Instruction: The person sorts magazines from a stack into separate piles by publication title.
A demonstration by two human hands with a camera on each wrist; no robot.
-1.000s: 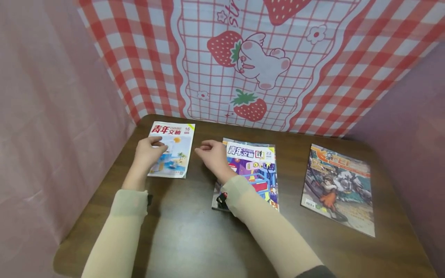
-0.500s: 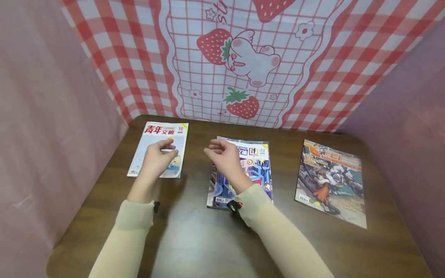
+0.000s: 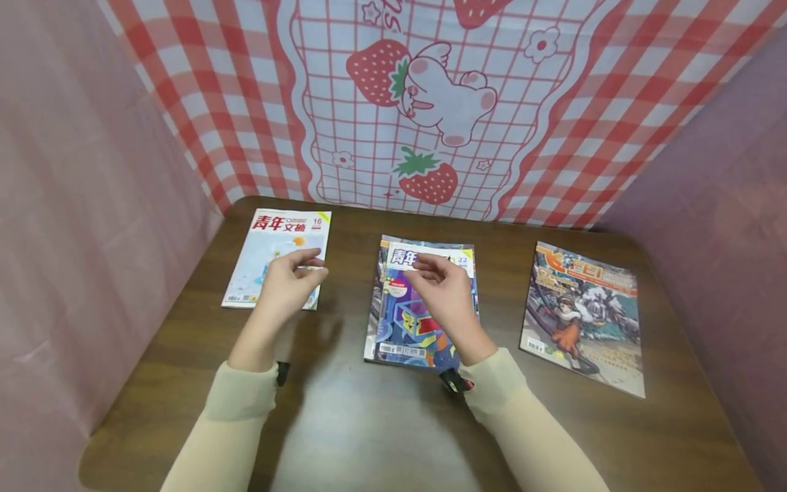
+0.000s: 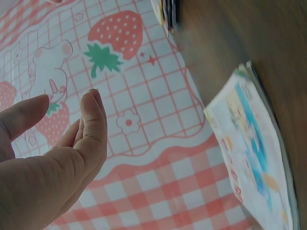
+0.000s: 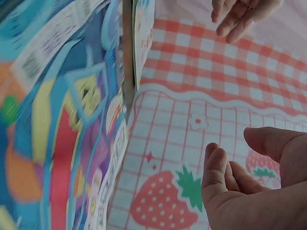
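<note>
My left hand (image 3: 285, 290) hovers over the lower right part of a white and light-blue magazine (image 3: 242, 263), with a gap between thumb and fingers and nothing in it. In the left wrist view that magazine (image 4: 256, 153) lies apart from the hand. My right hand (image 3: 445, 290) hangs above a purple-blue magazine (image 3: 399, 335), its fingers loosely bent and holding nothing. Under the purple-blue magazine another magazine (image 3: 371, 335) shows at the left and top edges. The right wrist view shows the purple-blue cover (image 5: 62, 143) close up, beside the right hand (image 5: 259, 187).
A third spot on the brown table (image 3: 344, 424) holds a magazine (image 3: 581, 321) with an orange title, lying at the right. Behind the table hangs a red-and-white checked cloth (image 3: 449, 102) with strawberries. Pink curtain (image 3: 74, 205) borders the left side.
My right hand has moved right, from the gap between the magazines to over the purple-blue one. My left hand has shifted slightly right across the white magazine. The view has shifted a little.
</note>
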